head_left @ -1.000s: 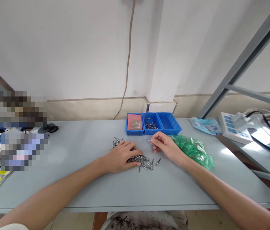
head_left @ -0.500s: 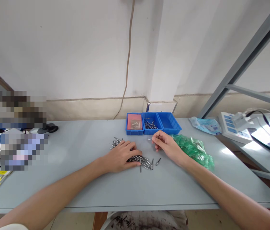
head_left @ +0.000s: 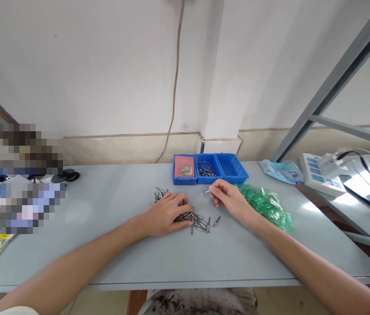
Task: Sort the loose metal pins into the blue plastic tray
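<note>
My left hand (head_left: 167,215) lies over a pile of small, thin metal rivets (head_left: 199,222), its fingers apart and curved across them; part of the pile is hidden beneath the palm. Some rivets poke out past the fingertips at the back, and a single rivet (head_left: 217,221) lies just right of the heap. In a pinch of thumb and fingers, my right hand (head_left: 229,199) holds one rivet (head_left: 207,191), its thin end pointing left. This hand is above the table, in front of the blue bins and beside a crumpled green plastic bag (head_left: 267,204).
Three joined blue bins stand at the back: the left bin (head_left: 184,181) has a pink card and a small bag, the middle bin (head_left: 207,180) several rivets, the right bin (head_left: 231,165) nothing visible. A blue-white packet (head_left: 281,171) and power strip (head_left: 322,175) are to the right.
My right hand has shifted very slightly to the right, and the pinched rivet has tilted a little. My left hand stays on the pile.
</note>
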The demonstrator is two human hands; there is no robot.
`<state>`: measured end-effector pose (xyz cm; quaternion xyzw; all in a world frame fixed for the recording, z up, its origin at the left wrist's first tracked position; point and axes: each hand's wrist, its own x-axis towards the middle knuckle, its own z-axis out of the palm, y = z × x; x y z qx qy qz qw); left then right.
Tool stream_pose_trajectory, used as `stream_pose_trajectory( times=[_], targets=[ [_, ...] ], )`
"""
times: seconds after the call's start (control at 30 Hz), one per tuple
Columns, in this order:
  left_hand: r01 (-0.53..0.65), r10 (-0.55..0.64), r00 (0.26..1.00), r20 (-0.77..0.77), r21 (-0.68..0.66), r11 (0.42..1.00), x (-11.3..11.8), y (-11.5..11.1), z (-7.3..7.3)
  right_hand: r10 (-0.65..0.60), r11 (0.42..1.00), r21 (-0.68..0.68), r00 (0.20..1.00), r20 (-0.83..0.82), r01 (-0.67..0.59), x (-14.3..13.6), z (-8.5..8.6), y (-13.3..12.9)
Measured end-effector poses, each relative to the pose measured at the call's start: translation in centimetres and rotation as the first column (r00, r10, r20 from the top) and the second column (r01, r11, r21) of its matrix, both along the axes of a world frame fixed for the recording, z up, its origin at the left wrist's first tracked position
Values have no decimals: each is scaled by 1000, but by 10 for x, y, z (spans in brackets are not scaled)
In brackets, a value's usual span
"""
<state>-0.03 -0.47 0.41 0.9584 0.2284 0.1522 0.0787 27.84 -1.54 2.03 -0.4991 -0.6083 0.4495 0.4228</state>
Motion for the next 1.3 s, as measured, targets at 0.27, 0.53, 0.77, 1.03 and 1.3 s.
stream_pose_trajectory(
  times=[0.27,0.53,0.77,1.03,1.3],
  targets=[
    [-2,2,1000,4,9,1000,0,0,-1,-8,1000,0,1000,15,8,0,2,-2],
    [0,0,1000,11,13,1000,0,0,-1,-4,1000,0,1000,12,4,0,1,-1],
    [-7,7,1000,12,18,1000,0,0,-1,-33,999,20,999,12,33,2,-1,1],
    [20,-19,1000,21,-20,1000,0,2,-3,-39,999,-9,999,21,39,2,-2,0],
    [13,-13,1000,9,-17,1000,0,1,-1,-36,999,-20,999,11,36,0,3,-2]
  ],
)
